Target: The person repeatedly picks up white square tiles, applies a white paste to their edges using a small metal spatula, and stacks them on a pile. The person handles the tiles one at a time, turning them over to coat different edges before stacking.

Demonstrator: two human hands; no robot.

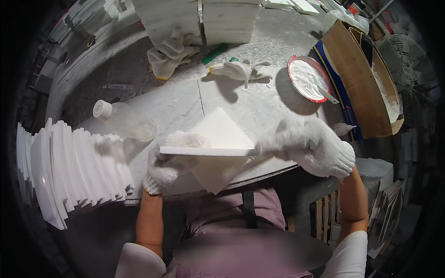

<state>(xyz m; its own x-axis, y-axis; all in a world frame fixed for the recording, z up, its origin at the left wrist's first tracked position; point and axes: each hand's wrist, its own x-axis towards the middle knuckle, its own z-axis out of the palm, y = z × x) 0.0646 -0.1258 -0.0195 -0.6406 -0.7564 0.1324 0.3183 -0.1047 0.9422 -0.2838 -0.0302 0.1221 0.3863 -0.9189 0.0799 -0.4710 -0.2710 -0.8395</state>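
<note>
My left hand (pixel 162 167), in a white knitted glove, grips a thin white tile (pixel 208 151) by its left end. The tile is held nearly edge-on above the front of the table. My right hand (pixel 315 146), gloved alike, is closed at the tile's right end, its fingertips touching or very near the edge. Whatever those fingers hold is hidden. Beneath the tile, a white square piece (pixel 222 127) lies cornerwise on the tabletop, one corner toward me.
A row of upright white tiles (pixel 79 162) stands at left beside a clear bottle (pixel 132 121). Spare gloves (pixel 243 70) lie farther back, before stacked slabs (pixel 227 23). At right are a red-rimmed bowl of white paste (pixel 306 78) and an opened cardboard box (pixel 361 78).
</note>
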